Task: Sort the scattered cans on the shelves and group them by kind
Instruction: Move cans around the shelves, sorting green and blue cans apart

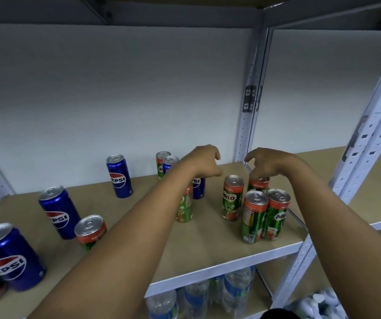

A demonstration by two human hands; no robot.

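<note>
Blue Pepsi cans stand scattered on the tan shelf board [208,247]: one at the back [119,177], one left of centre [59,212] and a big near one [10,256]. At the right, three green Milo cans [232,199] [254,215] [277,215] stand close together. My right hand [267,164] reaches down on a fourth Milo can [257,185] behind them, fingertips closed over its top. My left hand [204,163] hovers loosely curled over a Pepsi can [198,188] and a Milo can [185,207], both partly hidden by my arm.
A Milo can [162,160] and a Pepsi can [170,162] stand at the back, another Milo can [90,231] near the front left. A grey upright [246,125] bounds the shelf on the right. Water bottles [235,291] fill the shelf below.
</note>
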